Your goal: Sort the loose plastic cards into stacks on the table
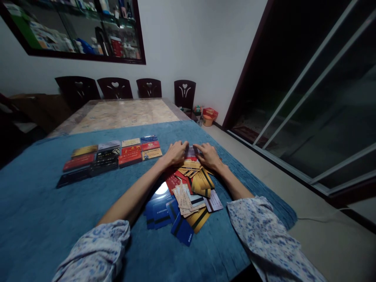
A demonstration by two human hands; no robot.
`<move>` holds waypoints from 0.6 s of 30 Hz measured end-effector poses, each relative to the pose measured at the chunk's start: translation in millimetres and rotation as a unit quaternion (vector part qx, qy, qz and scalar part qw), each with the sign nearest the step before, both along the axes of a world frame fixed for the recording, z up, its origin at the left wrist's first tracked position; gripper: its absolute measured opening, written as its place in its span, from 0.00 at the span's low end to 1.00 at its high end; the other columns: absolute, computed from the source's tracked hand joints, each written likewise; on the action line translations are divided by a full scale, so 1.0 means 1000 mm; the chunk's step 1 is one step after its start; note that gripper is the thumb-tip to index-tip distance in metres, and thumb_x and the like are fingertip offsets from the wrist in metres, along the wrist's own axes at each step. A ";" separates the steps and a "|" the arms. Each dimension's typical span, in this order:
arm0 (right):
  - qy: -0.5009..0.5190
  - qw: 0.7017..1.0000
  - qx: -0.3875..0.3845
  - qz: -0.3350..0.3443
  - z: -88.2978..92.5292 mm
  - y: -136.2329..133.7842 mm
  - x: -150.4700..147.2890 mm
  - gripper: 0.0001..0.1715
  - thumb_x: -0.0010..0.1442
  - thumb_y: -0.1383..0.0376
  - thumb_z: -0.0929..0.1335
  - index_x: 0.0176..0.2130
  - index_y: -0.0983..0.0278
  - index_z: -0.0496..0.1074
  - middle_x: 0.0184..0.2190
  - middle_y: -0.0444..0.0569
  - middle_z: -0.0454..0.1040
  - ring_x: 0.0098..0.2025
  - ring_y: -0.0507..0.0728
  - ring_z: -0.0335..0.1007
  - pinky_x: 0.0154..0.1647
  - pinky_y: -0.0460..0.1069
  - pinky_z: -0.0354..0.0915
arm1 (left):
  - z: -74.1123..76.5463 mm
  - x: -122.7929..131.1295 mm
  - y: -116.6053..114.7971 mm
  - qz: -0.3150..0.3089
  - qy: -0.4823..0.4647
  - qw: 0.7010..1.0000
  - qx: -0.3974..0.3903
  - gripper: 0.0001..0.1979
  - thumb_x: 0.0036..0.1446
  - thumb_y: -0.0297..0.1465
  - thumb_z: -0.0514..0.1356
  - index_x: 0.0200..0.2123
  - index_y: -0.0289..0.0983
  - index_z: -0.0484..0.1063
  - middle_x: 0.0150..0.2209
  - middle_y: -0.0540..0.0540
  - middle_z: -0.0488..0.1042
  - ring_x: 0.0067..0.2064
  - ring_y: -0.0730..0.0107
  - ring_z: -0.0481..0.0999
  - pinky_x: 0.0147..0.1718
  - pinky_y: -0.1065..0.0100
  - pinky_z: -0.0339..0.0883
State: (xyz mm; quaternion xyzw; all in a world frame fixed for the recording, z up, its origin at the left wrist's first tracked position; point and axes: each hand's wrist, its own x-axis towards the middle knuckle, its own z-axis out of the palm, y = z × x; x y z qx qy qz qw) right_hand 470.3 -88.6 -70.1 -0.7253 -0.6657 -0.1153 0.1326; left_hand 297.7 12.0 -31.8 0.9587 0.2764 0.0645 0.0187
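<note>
A loose, overlapping heap of plastic cards [188, 199] lies on the blue cloth between my forearms: blue, gold, red, beige and pale lilac ones, some with dark magnetic stripes. At the heap's far end, my left hand [177, 153] and my right hand [209, 156] face each other with curled fingers. A few cards [190, 152] sit between their fingertips, partly covered by the hands. Left of my left hand, more cards are laid in neat overlapping columns: gold and red [79, 161], black [107, 155], red [130, 154], and a column topped by an orange card [152, 153].
The blue cloth [123, 235] covers the near part of a long table, with its bare patterned top [123, 111] beyond. Several dark chairs [115, 87] stand along the far side. A sliding glass door [308, 90] is on the right, and an orange bucket [207, 120] sits on the floor.
</note>
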 end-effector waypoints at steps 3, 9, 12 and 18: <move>0.000 1.000 0.004 0.005 -0.001 0.000 0.000 0.28 0.66 0.61 0.66 0.64 0.61 0.68 0.48 0.59 0.74 0.50 0.65 0.64 0.46 0.54 0.60 | 0.001 -0.001 0.000 0.002 0.000 1.000 -0.015 0.21 0.59 0.25 0.56 0.55 0.40 0.63 0.52 0.36 0.71 0.55 0.50 0.72 0.50 0.53 0.65; 0.006 1.000 0.021 0.021 -0.003 0.001 0.003 0.33 0.65 0.56 0.67 0.66 0.62 0.66 0.48 0.59 0.72 0.50 0.66 0.62 0.47 0.55 0.60 | 0.002 -0.002 0.002 -0.009 -0.018 0.999 -0.027 0.21 0.59 0.28 0.58 0.55 0.39 0.64 0.52 0.36 0.70 0.55 0.47 0.71 0.50 0.50 0.65; 0.000 1.000 0.023 0.022 -0.004 0.002 0.003 0.34 0.64 0.55 0.67 0.66 0.62 0.65 0.48 0.59 0.72 0.50 0.66 0.62 0.46 0.55 0.59 | 0.003 -0.003 0.004 -0.011 -0.013 1.000 -0.025 0.21 0.58 0.30 0.58 0.55 0.40 0.64 0.52 0.37 0.70 0.54 0.47 0.71 0.51 0.50 0.65; -0.015 0.999 0.018 0.028 -0.006 0.002 0.003 0.34 0.65 0.55 0.67 0.65 0.65 0.65 0.48 0.60 0.72 0.50 0.66 0.62 0.46 0.55 0.59 | 0.001 -0.005 0.007 -0.017 0.007 1.000 -0.024 0.22 0.56 0.30 0.60 0.55 0.39 0.65 0.51 0.36 0.70 0.54 0.47 0.71 0.51 0.48 0.64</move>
